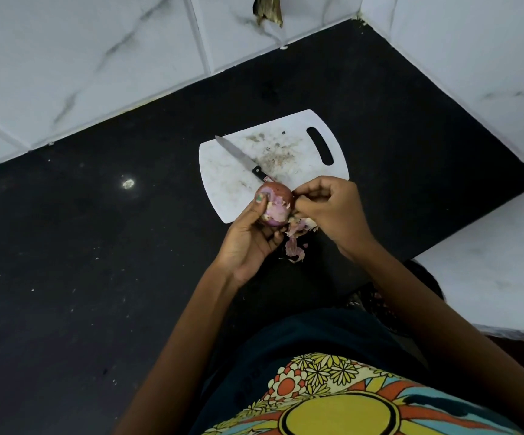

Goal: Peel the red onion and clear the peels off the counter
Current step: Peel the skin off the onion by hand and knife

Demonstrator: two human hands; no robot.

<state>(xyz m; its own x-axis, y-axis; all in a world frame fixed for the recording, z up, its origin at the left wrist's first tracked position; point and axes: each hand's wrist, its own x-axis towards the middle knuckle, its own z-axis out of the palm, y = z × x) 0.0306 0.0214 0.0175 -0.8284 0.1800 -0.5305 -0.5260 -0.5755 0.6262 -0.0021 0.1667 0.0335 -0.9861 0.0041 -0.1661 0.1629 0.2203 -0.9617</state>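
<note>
- Above the near edge of the cutting board: one red onion, partly peeled, pale purple flesh showing, held off the tabletop.
- Left hand: cupped under the red onion, thumb pressed on its top left; fingertips hidden behind the bulb.
- Right hand: fingers curled, pinching at the skin on the red onion's right side; exact grip hard to make out.
- Peels: one loose heap on the tabletop just below the hands, at the board's near corner; count of pieces unclear, part hidden under the right hand.
- Cutting board: one, white, stained, handle slot at far right; near edge covered by the hands.
- Knife: one, lying diagonally on the board, tip toward far left; handle end hidden behind the red onion.
- Tabletop: black, speckled; broad open stretch to the left, narrower strip to the right.
- Tiled walls: bounding the far and right edges, meeting at a corner.
- Brownish object on the far wall: cut off by the top of the frame, not identifiable.
</note>
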